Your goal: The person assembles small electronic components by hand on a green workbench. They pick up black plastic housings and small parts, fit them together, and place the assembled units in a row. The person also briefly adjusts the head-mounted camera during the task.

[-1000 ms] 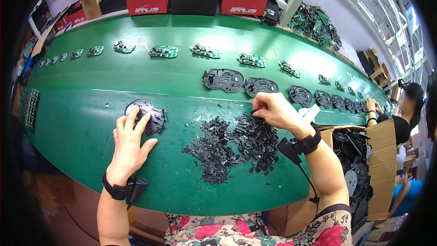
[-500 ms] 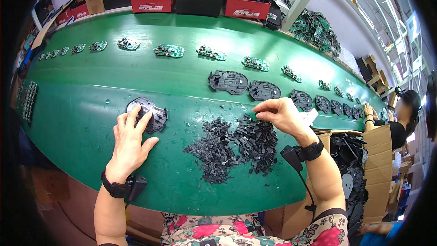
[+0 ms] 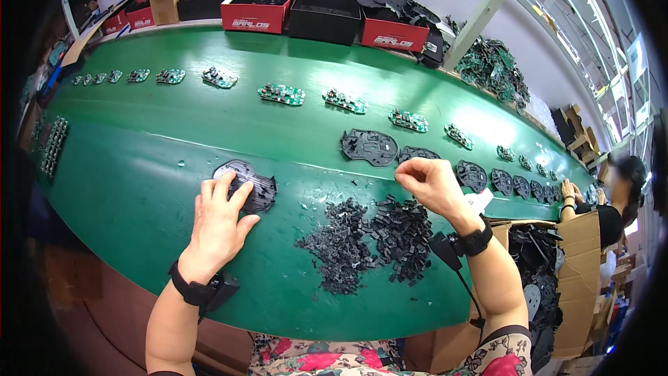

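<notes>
While left hand point(image 3: 221, 217) presses black plate point(image 3: 250, 181), right hand point(image 3: 428, 182) apart

A long green table point(image 3: 139, 167) curves across the view. Along its far side runs a row of small green circuit boards point(image 3: 282, 94), spaced apart. Nearer, black plastic plates point(image 3: 369, 146) sit in a line trailing off to the right. One more black plate point(image 3: 252, 182) lies alone near the front edge, and beside it to the right sprawl two heaps of small black plastic parts point(image 3: 372, 240), loose bits scattered around them.
</notes>
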Demonstrator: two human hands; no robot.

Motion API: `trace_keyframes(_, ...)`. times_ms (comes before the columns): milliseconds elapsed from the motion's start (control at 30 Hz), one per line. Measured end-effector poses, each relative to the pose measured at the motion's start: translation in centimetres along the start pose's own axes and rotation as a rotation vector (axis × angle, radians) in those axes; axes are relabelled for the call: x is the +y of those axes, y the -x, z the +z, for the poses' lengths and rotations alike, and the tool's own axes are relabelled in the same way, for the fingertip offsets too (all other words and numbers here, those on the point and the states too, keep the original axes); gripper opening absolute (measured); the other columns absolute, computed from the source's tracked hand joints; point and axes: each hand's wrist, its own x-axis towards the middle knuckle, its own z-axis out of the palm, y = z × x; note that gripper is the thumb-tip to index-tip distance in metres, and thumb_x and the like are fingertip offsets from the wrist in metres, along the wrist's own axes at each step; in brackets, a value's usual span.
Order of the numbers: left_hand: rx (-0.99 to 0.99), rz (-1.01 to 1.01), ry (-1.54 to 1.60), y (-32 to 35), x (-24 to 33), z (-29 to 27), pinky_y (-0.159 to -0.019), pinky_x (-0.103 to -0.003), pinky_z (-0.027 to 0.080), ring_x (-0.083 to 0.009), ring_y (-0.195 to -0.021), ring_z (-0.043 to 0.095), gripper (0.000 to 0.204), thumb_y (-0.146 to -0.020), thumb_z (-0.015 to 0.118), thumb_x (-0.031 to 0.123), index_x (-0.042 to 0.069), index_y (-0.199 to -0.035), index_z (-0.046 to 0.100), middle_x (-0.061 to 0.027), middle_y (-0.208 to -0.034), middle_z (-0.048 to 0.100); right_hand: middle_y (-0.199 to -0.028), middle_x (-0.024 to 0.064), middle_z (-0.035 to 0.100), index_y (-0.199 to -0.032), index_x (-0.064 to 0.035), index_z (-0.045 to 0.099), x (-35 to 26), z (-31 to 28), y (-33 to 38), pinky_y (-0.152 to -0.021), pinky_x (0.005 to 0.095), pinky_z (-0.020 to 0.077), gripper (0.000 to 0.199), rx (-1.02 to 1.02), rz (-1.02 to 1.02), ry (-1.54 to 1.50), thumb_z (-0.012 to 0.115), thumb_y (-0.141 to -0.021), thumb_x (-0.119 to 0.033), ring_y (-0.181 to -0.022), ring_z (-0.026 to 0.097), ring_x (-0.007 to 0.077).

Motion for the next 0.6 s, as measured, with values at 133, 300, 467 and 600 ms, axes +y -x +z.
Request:
trace_keyframes(133,-0.051,0.018,-0.024,-1.6,0.5,0.4,-0.098,-0.047,0.037,-0.0361,-0.119,0.040,0.057,-0.073,0.076,0.018,0.005,-0.125,0.053,-0.0191,-0.135,0.040,-0.069,0.0121,0.066,-0.086,0.0008,0.068,0.1,1.1,-4.1,-0.062,0.0309,0.0499,0.011,0.048,0.047,-0.003,0.064,-0.080,-0.008,-0.063,0.064,0.0189)
trace_keyframes(300,-0.083,0.030,-0.063,-4.8,1.7,0.9,-0.098,-0.050,0.037,-0.0395,-0.120,0.039,0.058,-0.076,0.074,0.027,0.002,-0.123,0.051,-0.0235,-0.135,0.040,-0.077,0.0163,0.069,-0.084,-0.0014,0.069,1.5,1.8,-8.5,-0.072,0.0362,0.0521,0.011,0.053,-0.039,0.192,0.066,-0.076,-0.007,-0.074,0.067,0.0301)
trace_keyframes(467,-0.032,0.040,-0.054,-7.2,2.6,2.4,-0.095,-0.050,0.039,-0.0408,-0.114,0.043,0.056,-0.076,0.074,0.034,-0.004,-0.111,0.051,-0.0249,-0.125,0.045,-0.078,0.0158,0.069,-0.079,-0.0035,0.071,3.0,2.5,-11.3,-0.072,0.0354,0.0531,0.012,-0.010,0.116,0.192,0.072,-0.072,-0.012,-0.074,0.068,0.0273)
trace_keyframes(600,-0.035,0.042,-0.054,-8.0,2.8,2.8,-0.096,-0.050,0.039,-0.0417,-0.115,0.043,0.049,-0.078,0.073,0.025,-0.004,-0.109,0.050,-0.0220,-0.125,0.047,-0.077,0.0142,0.070,-0.077,-0.0032,0.071,3.6,2.1,-12.4,-0.071,0.0344,0.0532,0.018,-0.088,0.263,0.164,0.078,-0.067,-0.018,-0.072,0.068,0.0247)
